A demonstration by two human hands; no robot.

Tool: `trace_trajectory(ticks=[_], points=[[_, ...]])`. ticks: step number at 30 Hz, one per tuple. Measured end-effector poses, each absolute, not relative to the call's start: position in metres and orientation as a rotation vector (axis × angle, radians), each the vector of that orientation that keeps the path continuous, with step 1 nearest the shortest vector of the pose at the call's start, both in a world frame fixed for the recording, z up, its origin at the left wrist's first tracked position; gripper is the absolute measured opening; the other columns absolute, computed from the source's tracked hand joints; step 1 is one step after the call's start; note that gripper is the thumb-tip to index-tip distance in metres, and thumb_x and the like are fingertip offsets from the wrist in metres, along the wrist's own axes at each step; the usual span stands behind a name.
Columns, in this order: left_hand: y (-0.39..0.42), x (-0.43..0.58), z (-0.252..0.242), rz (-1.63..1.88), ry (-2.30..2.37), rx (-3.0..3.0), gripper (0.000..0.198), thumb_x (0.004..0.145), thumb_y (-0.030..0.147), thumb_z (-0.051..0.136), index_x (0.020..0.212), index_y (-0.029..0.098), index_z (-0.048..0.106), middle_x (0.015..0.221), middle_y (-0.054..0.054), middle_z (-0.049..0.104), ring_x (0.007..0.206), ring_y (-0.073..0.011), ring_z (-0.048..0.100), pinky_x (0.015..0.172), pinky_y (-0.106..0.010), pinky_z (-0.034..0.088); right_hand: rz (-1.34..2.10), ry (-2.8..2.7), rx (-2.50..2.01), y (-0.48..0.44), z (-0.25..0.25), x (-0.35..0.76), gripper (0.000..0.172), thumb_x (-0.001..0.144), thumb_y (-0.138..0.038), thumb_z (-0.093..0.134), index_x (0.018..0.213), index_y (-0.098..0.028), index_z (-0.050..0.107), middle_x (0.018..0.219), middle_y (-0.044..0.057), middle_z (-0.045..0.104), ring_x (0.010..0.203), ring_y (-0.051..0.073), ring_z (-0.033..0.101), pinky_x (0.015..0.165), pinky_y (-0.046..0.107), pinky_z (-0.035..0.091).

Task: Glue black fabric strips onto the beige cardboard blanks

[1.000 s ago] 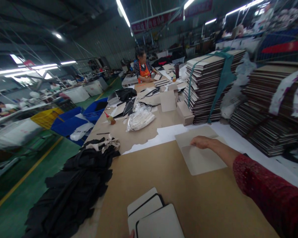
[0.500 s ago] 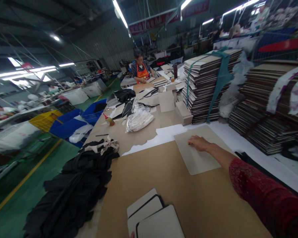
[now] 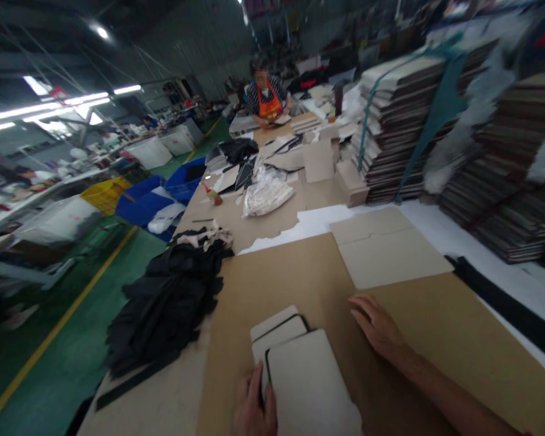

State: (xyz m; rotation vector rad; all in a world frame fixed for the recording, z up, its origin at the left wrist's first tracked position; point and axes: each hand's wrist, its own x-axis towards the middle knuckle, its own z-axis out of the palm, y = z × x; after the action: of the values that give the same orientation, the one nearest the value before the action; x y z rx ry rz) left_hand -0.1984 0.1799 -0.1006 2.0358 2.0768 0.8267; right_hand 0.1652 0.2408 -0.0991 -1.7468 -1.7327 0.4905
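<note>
Head view: left hand (image 3: 254, 404), fingers parted, is touching the panels (image 3: 306, 378), grip unclear, light pressure likely preventing slips; right hand (image 3: 381, 330), loosely open, is holding nothing beside them.

It's dim in here; tube lights (image 3: 127, 89) glare over on the left, and blur smears the stacked boards (image 3: 504, 163) at right.
</note>
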Motion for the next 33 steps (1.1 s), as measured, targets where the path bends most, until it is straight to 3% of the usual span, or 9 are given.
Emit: trace_trajectory(ticks=[3, 7, 16, 19, 25, 31, 33], points=[[0.171, -0.198, -0.091, 0.747, 1.989, 2.096, 0.041, 0.100, 0.032, 0.048, 0.136, 0.020, 0.063, 0.103, -0.009, 0.066, 0.088, -0.0209, 0.068, 0.076, -0.033, 0.059, 0.750, -1.600, -1.694, 0.196, -0.099, 0.131, 0.037, 0.102, -0.040, 0.039, 0.118, -0.021, 0.066, 0.121, 0.012, 0.067, 0.115, 0.024, 0.064, 0.105, 0.045, 0.051], [0.170, -0.193, -0.089, 0.677, 2.007, 2.133, 0.041, 0.100, 0.028, 0.049, 0.139, 0.017, 0.059, 0.103, -0.009, 0.062, 0.094, -0.0214, 0.064, 0.083, -0.034, 0.057, 0.972, -1.467, -1.737, 0.157, -0.095, 0.097, 0.043, 0.096, -0.050, 0.045, 0.120, -0.021, 0.066, 0.124, 0.013, 0.066, 0.117, 0.027, 0.063, 0.105, 0.047, 0.052], [0.169, -0.193, -0.094, 0.695, 2.003, 2.123, 0.042, 0.099, 0.028, 0.052, 0.140, 0.019, 0.057, 0.105, -0.008, 0.060, 0.094, -0.0195, 0.064, 0.082, -0.031, 0.055, 0.724, -1.491, -1.894, 0.101, -0.095, 0.073, 0.048, 0.095, -0.048, 0.045, 0.128, -0.016, 0.061, 0.124, 0.016, 0.057, 0.117, 0.031, 0.058, 0.103, 0.051, 0.051], [0.169, -0.192, -0.094, 0.687, 2.009, 2.094, 0.042, 0.099, 0.027, 0.053, 0.139, 0.018, 0.058, 0.105, -0.008, 0.060, 0.095, -0.0203, 0.063, 0.082, -0.031, 0.055, 0.712, -1.380, -1.906, 0.080, -0.102, 0.071, 0.050, 0.092, -0.050, 0.049, 0.130, -0.018, 0.058, 0.124, 0.015, 0.055, 0.112, 0.030, 0.059, 0.096, 0.050, 0.055], [0.170, -0.190, -0.093, 0.673, 2.020, 2.069, 0.041, 0.098, 0.027, 0.053, 0.139, 0.018, 0.058, 0.103, -0.008, 0.059, 0.092, -0.0197, 0.061, 0.080, -0.031, 0.054, 0.860, -1.287, -1.950, 0.060, -0.100, 0.072, 0.038, 0.087, -0.048, 0.052, 0.114, -0.023, 0.064, 0.119, 0.012, 0.058, 0.106, 0.028, 0.063, 0.094, 0.049, 0.056], [0.170, -0.190, -0.092, 0.693, 2.002, 2.103, 0.041, 0.098, 0.026, 0.054, 0.138, 0.017, 0.059, 0.103, -0.008, 0.059, 0.091, -0.0195, 0.062, 0.078, -0.030, 0.053, 0.908, -1.221, -1.824, 0.058, -0.091, 0.067, 0.022, 0.088, -0.044, 0.056, 0.086, -0.024, 0.064, 0.105, 0.012, 0.064, 0.096, 0.025, 0.064, 0.082, 0.040, 0.058], [0.170, -0.191, -0.093, 0.713, 1.995, 2.105, 0.042, 0.098, 0.025, 0.054, 0.139, 0.017, 0.058, 0.103, -0.008, 0.059, 0.091, -0.0197, 0.062, 0.079, -0.031, 0.053, 0.978, -1.180, -1.798, 0.058, -0.094, 0.062, 0.022, 0.089, -0.045, 0.055, 0.090, -0.024, 0.064, 0.099, 0.010, 0.065, 0.089, 0.024, 0.065, 0.077, 0.039, 0.058]])
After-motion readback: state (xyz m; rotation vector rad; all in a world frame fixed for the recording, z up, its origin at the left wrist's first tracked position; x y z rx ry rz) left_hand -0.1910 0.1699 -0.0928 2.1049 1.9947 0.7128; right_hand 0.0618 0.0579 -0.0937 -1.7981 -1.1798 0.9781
